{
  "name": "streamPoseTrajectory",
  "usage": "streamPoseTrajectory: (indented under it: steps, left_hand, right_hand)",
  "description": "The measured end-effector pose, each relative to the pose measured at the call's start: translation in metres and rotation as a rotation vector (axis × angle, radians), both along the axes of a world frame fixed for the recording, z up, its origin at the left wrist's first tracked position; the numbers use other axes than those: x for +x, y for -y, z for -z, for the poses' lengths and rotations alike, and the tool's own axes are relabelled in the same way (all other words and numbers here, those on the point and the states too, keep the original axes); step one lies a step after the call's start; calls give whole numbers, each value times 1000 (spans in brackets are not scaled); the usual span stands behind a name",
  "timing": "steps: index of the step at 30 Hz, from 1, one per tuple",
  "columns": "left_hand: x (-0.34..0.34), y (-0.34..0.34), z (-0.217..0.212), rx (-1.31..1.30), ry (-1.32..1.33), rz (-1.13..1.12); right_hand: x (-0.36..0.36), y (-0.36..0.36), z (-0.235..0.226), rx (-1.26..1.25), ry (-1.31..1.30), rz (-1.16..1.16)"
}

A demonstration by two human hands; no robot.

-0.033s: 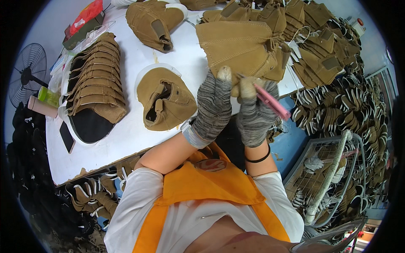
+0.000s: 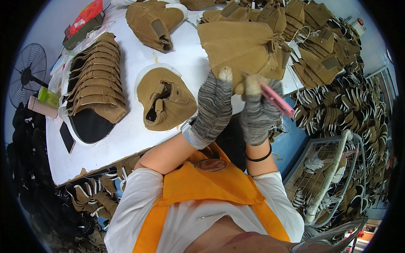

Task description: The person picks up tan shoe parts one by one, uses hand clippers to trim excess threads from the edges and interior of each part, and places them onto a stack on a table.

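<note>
From the head view I see my left hand point(image 2: 214, 107), in a grey knit glove with the fingertip cut away, pinching the lower edge of a tan suede boot upper point(image 2: 242, 46) that I hold up over the far side of the white table point(image 2: 122, 135). My right hand point(image 2: 258, 111), gloved the same way, is closed around a pink tool point(image 2: 276, 99) whose handle sticks out to the right, and its bare thumb presses on the same lower edge of the upper, just beside my left thumb; I cannot tell what kind of tool it is. On the table to my left lies another tan upper point(image 2: 166, 99) on a white sheet, apart from both hands. Further left is a fanned stack of tan pieces point(image 2: 96, 82) over a black one. A heap of tan uppers point(image 2: 320, 46) runs along the right of the table, with a wire basket point(image 2: 325, 168) lower down on that side.
</note>
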State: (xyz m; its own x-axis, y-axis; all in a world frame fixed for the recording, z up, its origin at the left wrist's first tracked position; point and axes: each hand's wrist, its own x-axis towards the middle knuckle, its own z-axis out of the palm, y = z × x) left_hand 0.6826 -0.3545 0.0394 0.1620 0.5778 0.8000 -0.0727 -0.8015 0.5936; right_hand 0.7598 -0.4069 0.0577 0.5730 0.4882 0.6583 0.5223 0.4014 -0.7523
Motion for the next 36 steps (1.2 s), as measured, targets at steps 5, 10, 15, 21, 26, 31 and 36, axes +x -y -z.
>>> streamPoseTrajectory:
  steps: [5,10,15,21,26,31,36]
  left_hand:
    - [-5,-13,21,-232,-190,39]
    - [-8,-15,32,186,-315,-177]
    - [-6,-12,23,240,-232,-158]
    - [-2,-15,28,328,-181,-240]
    - [4,-7,18,270,-93,-141]
    - [0,-4,16,251,-76,-93]
    - [-2,-10,26,261,-175,-207]
  right_hand:
    - [-6,1,1,6,11,-17]
    - [0,5,-11,-2,-22,24]
    - [0,8,-15,-19,131,54]
    - [-5,13,-15,-80,114,-91]
    - [7,12,-15,-99,188,30]
    - [6,19,-19,-140,189,13]
    - [1,12,-7,-40,350,26]
